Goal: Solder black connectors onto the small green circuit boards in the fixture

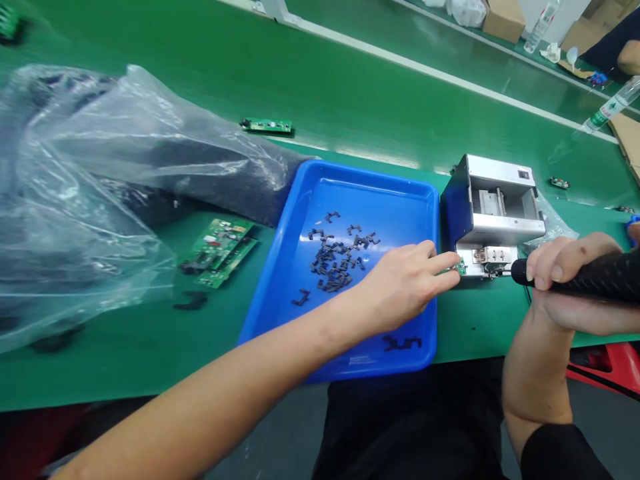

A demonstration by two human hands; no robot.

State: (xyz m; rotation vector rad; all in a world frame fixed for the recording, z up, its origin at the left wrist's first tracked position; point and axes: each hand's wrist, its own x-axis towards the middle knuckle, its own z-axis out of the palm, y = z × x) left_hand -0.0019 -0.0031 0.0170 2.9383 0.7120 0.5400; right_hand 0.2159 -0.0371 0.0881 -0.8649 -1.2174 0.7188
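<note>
My left hand [407,280] reaches across the blue tray [305,193] and pinches a small green circuit board [461,267] between thumb and fingers. The board is at the left front of a silver and black screw feeder [500,230]. In my right hand [565,280] is a black electric screwdriver [590,277], held nearly level. Its bit points left at the metal block [495,256] on the feeder's front; whether it touches cannot be made out. Small black plastic clips [333,263] lie heaped in the tray, with several more near its front edge.
Left of the tray, green circuit boards [223,250] lie by a black bracket [191,300] and a large clear plastic bag [100,153]. Another board [267,125] is behind the tray. Water bottles [611,110] stand at the back right, where another person's arm [629,59] shows.
</note>
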